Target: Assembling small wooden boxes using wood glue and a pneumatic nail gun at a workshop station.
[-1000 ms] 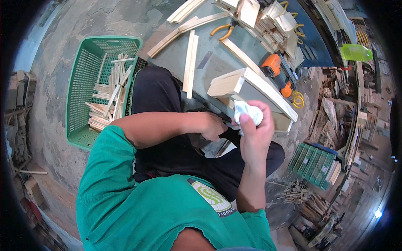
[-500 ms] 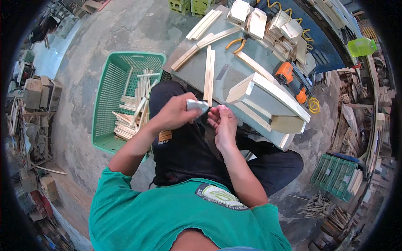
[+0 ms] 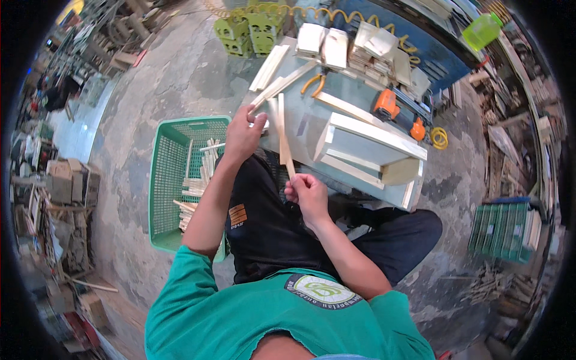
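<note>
A slender wooden strip [image 3: 290, 165] slanted over the near left part of the worktop [image 3: 309, 133], its near end in the right hand [image 3: 307, 195]. The fingers of that hand were pinching the end between thumb and forefinger, the others curled under. A second strip [image 3: 281, 111] lay along it, the two crossing at a narrow angle; the far part of the pinched one was blurred.

The left hand [image 3: 243, 135] hung to the left of the strips, by the worktop's left edge, its fingers bent. A scrap of something whitish showed at them, but whether they gripped it could not be told. Just beyond them was the near end of a long pale batten [image 3: 285, 83], and farther off lay a pair of short battens [image 3: 269, 67].

To the right on the worktop stood an open wooden frame [image 3: 375, 129], with pliers [image 3: 313, 84] with orange handles farther to the left and an orange power tool [image 3: 387, 105] beyond it. Stacked wooden pieces [image 3: 377, 53] filled the far side.

On the floor to the left, a green basket [image 3: 161, 207] held many thin sticks [image 3: 193, 187]. Lime-green crates [image 3: 264, 33] stood past the far left corner, and a teal crate [image 3: 499, 234] well off to the right.
</note>
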{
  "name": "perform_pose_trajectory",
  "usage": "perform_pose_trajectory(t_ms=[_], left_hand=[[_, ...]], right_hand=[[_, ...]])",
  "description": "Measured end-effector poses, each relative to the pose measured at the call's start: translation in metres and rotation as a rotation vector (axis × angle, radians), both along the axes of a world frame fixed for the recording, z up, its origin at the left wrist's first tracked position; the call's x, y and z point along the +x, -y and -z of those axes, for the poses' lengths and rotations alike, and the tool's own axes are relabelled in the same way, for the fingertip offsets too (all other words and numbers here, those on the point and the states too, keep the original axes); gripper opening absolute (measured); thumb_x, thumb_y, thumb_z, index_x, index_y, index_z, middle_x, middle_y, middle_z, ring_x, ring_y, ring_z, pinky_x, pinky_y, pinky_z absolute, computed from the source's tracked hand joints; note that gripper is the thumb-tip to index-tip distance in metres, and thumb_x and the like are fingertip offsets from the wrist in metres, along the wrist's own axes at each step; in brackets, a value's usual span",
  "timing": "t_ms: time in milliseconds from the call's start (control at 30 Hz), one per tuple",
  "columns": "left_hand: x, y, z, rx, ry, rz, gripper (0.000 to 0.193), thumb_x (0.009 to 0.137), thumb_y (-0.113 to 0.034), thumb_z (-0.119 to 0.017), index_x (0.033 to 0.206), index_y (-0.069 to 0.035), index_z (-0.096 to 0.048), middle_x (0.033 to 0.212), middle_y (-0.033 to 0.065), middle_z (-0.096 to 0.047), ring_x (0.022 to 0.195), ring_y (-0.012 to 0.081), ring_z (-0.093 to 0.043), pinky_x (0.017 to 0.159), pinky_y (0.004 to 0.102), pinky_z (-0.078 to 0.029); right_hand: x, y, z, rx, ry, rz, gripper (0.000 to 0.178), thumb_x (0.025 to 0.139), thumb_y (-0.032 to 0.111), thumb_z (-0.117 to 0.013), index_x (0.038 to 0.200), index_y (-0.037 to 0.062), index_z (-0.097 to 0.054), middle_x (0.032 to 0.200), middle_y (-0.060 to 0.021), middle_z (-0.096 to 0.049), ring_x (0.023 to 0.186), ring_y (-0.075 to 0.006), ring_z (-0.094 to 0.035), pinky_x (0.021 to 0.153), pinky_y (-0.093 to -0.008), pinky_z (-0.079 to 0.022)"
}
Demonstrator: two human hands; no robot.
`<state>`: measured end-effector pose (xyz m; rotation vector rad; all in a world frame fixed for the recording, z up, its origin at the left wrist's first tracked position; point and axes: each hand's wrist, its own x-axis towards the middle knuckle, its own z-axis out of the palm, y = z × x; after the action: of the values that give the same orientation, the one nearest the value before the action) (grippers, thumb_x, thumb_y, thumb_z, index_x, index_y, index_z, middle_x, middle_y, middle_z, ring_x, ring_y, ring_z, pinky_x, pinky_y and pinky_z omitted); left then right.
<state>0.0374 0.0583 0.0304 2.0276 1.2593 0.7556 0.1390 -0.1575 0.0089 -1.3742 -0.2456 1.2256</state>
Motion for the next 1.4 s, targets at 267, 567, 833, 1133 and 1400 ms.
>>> perform_pose_trajectory(t_ms=[267, 567, 833, 1133, 1400], left_hand=[[-0.001, 0.056, -0.066, -0.531, 0.843, 0.258, 0.037, 0.106, -0.021, -0.059, 0.135, 0.001, -0.054, 0.103, 0.0060, -0.068, 0.081, 0.0114, -0.065, 0.071, 0.0276, -0.056], [0.053, 0.115, -0.110, -0.386, 0.722, 0.372, 0.025, 0.105, -0.013, -0.061, 0.120, 0.007, -0.065, 0.101, 0.0150, -0.075, 0.089, 0.0203, -0.076, 0.079, 0.0301, -0.063], [0.077, 0.121, -0.113, -0.316, 0.650, 0.336, 0.022, 0.102, -0.016, -0.066, 0.110, 0.005, -0.070, 0.090, 0.0094, -0.075, 0.077, 0.0125, -0.072, 0.071, 0.0249, -0.060], [0.078, 0.120, -0.114, -0.249, 0.475, 0.221, 0.023, 0.100, -0.020, -0.071, 0.095, 0.003, -0.073, 0.077, 0.0054, -0.072, 0.066, 0.0086, -0.066, 0.060, 0.0225, -0.054], [0.073, 0.113, -0.111, -0.242, 0.352, 0.188, 0.026, 0.101, -0.020, -0.067, 0.094, 0.004, -0.073, 0.077, 0.0080, -0.075, 0.064, 0.0095, -0.068, 0.060, 0.0245, -0.055]], right_hand=[[0.044, 0.095, -0.078, 0.097, 0.371, -0.058, 0.026, 0.103, 0.014, -0.064, 0.123, -0.0028, -0.068, 0.096, -0.0055, -0.071, 0.082, -0.0103, -0.068, 0.075, -0.0256, -0.057], [0.162, 0.125, -0.148, 0.085, 0.767, 0.561, 0.022, 0.096, 0.009, -0.073, 0.112, -0.0061, -0.072, 0.089, -0.0058, -0.072, 0.079, -0.0113, -0.067, 0.077, -0.0256, -0.056], [0.202, 0.118, -0.136, 0.034, 0.639, 0.488, 0.028, 0.093, 0.008, -0.075, 0.115, -0.0070, -0.066, 0.088, -0.0091, -0.074, 0.076, -0.0117, -0.070, 0.068, -0.0261, -0.058], [0.204, 0.117, -0.131, -0.019, 0.704, 0.428, 0.037, 0.091, 0.008, -0.077, 0.121, -0.0089, -0.063, 0.085, -0.0109, -0.074, 0.073, -0.0116, -0.069, 0.066, -0.0249, -0.057], [0.201, 0.113, -0.131, -0.016, 0.700, 0.428, 0.034, 0.094, 0.011, -0.076, 0.120, -0.0070, -0.064, 0.087, -0.0092, -0.073, 0.076, -0.0110, -0.069, 0.068, -0.0250, -0.058]])
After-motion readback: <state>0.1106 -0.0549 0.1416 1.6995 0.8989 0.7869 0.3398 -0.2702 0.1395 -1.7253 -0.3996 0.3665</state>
